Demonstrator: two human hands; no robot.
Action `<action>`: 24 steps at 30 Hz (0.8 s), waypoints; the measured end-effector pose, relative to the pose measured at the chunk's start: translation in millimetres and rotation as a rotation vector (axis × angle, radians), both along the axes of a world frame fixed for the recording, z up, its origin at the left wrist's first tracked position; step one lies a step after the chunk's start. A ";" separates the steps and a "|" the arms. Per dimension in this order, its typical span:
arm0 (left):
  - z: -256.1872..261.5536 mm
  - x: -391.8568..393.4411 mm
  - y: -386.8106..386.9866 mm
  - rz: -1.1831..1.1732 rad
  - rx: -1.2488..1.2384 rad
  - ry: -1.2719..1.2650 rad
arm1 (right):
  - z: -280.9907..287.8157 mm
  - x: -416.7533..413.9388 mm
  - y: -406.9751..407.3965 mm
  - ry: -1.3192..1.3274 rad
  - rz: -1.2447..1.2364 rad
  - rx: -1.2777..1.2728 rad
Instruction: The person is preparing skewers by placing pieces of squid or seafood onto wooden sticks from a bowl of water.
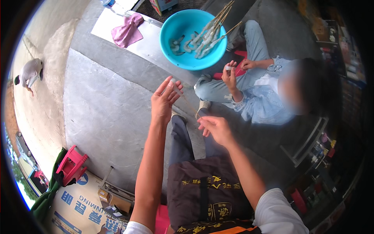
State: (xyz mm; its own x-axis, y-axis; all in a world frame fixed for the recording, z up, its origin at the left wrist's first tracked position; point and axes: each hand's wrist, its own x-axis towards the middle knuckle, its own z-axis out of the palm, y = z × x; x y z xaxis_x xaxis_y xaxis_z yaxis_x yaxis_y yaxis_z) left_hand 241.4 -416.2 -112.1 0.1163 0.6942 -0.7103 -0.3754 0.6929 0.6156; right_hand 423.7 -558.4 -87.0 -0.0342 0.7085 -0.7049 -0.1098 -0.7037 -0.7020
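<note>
My left hand pinches a peeled-looking shrimp between thumb and fingers. A thin bamboo skewer runs from the shrimp down to my right hand, whose fingertips are closed on its lower end. Beyond my hands stands a turquoise plastic basin. Several skewered shrimp lean in it with their sticks over the rim, and loose shrimp lie at its left side. How far the skewer goes into the shrimp I cannot tell.
A seated person in denim at the right holds a shrimp. A pink cloth lies on a white board left of the basin. Pink stools and cardboard are at lower left; another person bends at far left.
</note>
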 end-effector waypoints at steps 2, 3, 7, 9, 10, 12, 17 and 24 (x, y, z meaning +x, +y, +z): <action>-0.4 2.5 0.1 0.055 -0.012 -0.116 | -0.7 0.6 -0.1 0.005 -0.004 0.002; -4.8 -0.2 -0.3 0.055 -0.011 -0.111 | -0.3 1.9 0.2 -0.001 -0.006 0.001; -15.6 -6.9 -3.0 0.127 -0.226 -0.368 | 2.3 2.2 3.8 -0.002 0.000 0.001; -16.4 -10.5 -3.9 0.144 -0.323 -0.530 | 4.6 2.6 5.0 -0.004 0.003 0.005; -18.1 -12.2 -4.4 0.144 -0.324 -0.529 | 5.3 2.8 5.1 -0.006 0.007 0.010; -19.2 -14.1 -4.1 0.091 -0.253 -0.570 | 5.3 3.1 4.9 -0.006 0.011 0.007; -12.2 -5.9 0.1 0.048 -0.153 -0.347 | 6.5 4.8 5.0 -0.003 0.008 0.003; -9.2 -3.7 1.2 0.052 -0.008 -0.146 | 6.2 1.7 8.1 -0.017 0.009 -0.016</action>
State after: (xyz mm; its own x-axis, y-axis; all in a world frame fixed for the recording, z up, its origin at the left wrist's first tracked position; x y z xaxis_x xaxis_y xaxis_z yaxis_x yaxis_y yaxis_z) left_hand 237.7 -415.0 -121.3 0.1823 0.6965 -0.6940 -0.4960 0.6746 0.5467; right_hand 425.4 -550.2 -80.8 -0.0290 0.6967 -0.7168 -0.0917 -0.7159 -0.6921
